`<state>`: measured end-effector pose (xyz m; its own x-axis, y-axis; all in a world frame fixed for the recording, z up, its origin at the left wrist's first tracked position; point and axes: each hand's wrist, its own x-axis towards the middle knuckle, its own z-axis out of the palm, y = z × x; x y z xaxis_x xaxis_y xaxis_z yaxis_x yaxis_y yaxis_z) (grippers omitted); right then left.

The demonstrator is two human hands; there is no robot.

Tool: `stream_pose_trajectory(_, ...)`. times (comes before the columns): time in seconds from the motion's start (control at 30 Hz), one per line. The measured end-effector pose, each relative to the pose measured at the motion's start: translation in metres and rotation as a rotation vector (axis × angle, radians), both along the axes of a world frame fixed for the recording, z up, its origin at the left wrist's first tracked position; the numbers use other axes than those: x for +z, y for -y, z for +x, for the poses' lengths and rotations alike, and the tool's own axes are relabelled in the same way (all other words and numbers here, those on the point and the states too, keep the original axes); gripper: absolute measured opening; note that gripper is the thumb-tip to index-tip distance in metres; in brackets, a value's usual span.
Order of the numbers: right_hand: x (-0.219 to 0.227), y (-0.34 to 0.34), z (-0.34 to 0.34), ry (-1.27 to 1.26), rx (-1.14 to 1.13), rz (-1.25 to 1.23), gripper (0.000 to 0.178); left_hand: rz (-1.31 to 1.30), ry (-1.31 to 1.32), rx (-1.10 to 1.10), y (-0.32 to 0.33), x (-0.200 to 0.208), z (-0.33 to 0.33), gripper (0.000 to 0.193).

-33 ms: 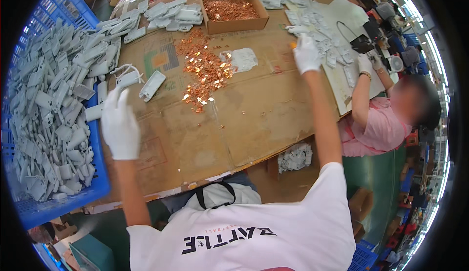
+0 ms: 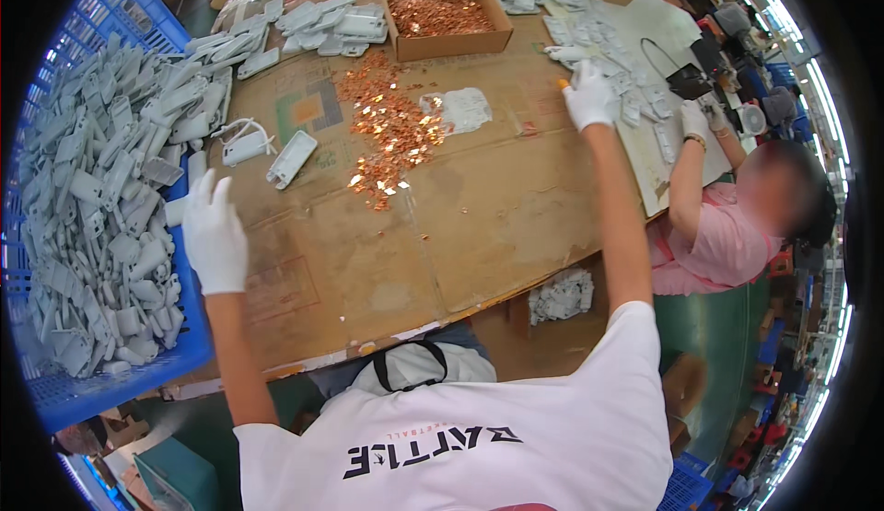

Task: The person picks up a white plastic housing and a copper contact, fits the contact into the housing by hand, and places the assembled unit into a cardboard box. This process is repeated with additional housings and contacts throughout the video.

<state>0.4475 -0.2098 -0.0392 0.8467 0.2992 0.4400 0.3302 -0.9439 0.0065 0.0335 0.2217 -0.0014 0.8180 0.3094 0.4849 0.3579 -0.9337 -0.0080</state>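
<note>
My left hand (image 2: 215,237), in a white glove, is beside the right wall of a blue plastic crate (image 2: 189,322), fingers stretched out and nothing seen in them. Light grey plastic housings (image 2: 101,198) are heaped in the crate. Just beyond my fingers a housing with a white cord loop (image 2: 246,145) lies on the cardboard, near a single open housing (image 2: 292,159). At the far right my gloved right hand (image 2: 589,98) is closed on a small orange object (image 2: 563,84), mostly hidden by the fingers. Rows of pale housings (image 2: 603,60) lie next to it.
Loose copper-coloured metal pieces (image 2: 391,133) are scattered mid-table, below a cardboard box (image 2: 451,46) full of them. More housings (image 2: 331,28) are piled at the back. On the right a co-worker in pink (image 2: 718,235) works at the white tabletop (image 2: 649,193).
My left hand has shifted left, closer to the crate, and its fingers show more spread. My right hand has moved slightly to the right along with the orange object.
</note>
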Motion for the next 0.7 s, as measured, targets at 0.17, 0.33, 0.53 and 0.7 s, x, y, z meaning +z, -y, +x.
stream_pose_trajectory(0.17, 0.021, -0.084, -0.089, 0.137, 0.364, -0.09, 0.03, 0.035, -0.335, 0.014, -0.094, -0.032, -0.052, 0.046)
stream_pose_trajectory(0.33, -0.019, -0.134, -0.225, -0.125, 0.9, 0.286, 0.026, 0.251, -0.318, 0.137, -0.103, -0.042, -0.038, 0.054)
stream_pose_trajectory(0.53, -0.039, -0.144, -0.206, -0.11, 1.137, 0.131, 0.024, 0.048, -0.209, 0.213, -0.065, -0.021, -0.032, 0.051)
stream_pose_trajectory(0.7, -0.029, -0.155, -0.193, -0.119, 1.232, -0.115, 0.005, -0.73, 0.084, 0.097, 0.042, -0.035, -0.04, 0.044)
